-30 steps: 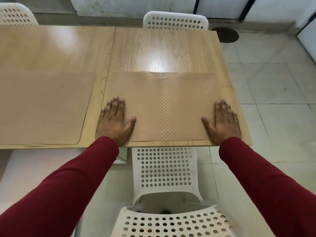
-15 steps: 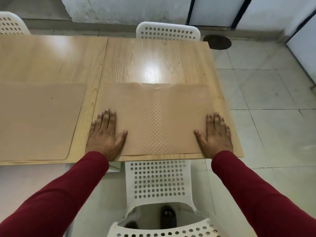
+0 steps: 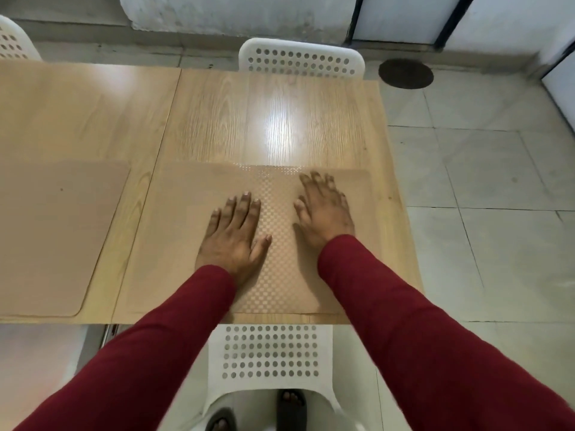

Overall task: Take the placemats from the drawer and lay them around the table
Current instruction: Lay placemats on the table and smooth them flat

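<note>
- Left hand (image 3: 235,241) lies flat, fingers straight, on the near mat (image 3: 186,244), left of its middle.
- Right hand (image 3: 323,213) is blurred, fingers spread and open over the same mat, right of the middle.
- That mat lies on the desk (image 3: 280,119) at its near edge, above a white chair (image 3: 270,353).
- A second mat (image 3: 53,237) lies to the left, apart from the first.
</note>
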